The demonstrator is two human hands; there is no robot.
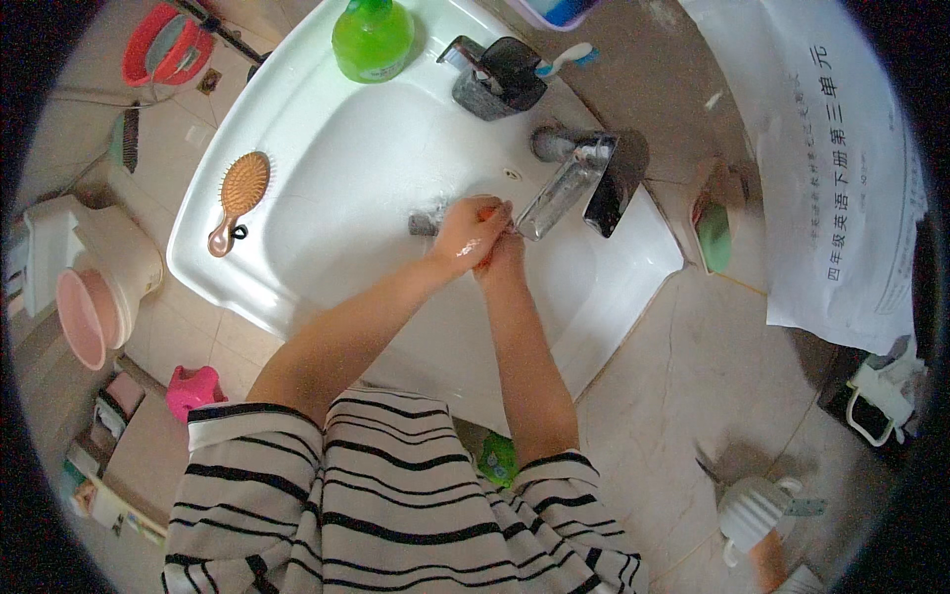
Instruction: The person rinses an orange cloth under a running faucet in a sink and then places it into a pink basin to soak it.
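My left hand (463,235) and my right hand (505,255) are pressed together over the white washbasin (327,188), under the spout of the faucet (569,193). Water glistens on the left hand and wrist. The fingers of both hands are curled in against each other. A bit of orange-red shows between them, but what it is stays hidden. Just left of the hands, a dark grey round piece (424,224) lies in the bowl, partly behind splashing water.
On the basin's rim are a wooden hairbrush (245,183), a green pump bottle (373,42) and a black cup (500,84) beside a toothbrush (569,59). A printed white sheet (841,178) hangs at right, near a green soap bar (712,236). A pink basin (84,317) stands left.
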